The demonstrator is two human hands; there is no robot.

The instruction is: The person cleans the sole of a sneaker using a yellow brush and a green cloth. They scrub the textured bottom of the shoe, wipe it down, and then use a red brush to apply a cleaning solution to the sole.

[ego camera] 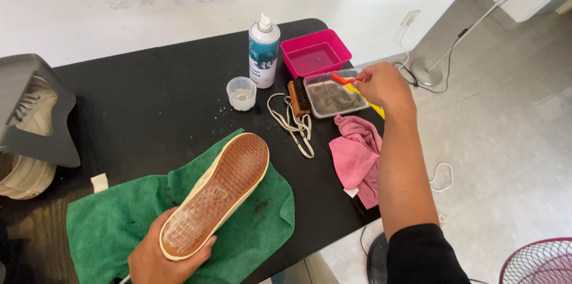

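In the head view, a cream sneaker (215,193) is being held sole-up over a green microfibre cloth (113,224) on the black table (155,99); its heel is being cupped from below by the left hand (156,257), whose fingers are being curled around the rubber edge, and its brown tread is being shown whitish and wet near the heel, while its toe is being pointed toward the far side of the table; the right hand (384,86) is being stretched out over a clear plastic tray (335,97) of cloudy grey water, and its fingers are being closed around a small brush with a yellow handle and red head (353,86), whose head is being held at the tray's far rim; a wooden brush (298,97) is being seen just beside the tray's left edge, with white laces (293,125) trailing from it toward the sneaker; a pink cloth (358,158) is being seen crumpled at the table's right edge, beneath the right forearm; behind the tray, a pink plastic tub (316,53), a white and teal spray can (263,52) and a small clear cup (241,93) are being shown close together; at the left edge, a grey box with another shoe (33,111) is being seen well apart from the hands.
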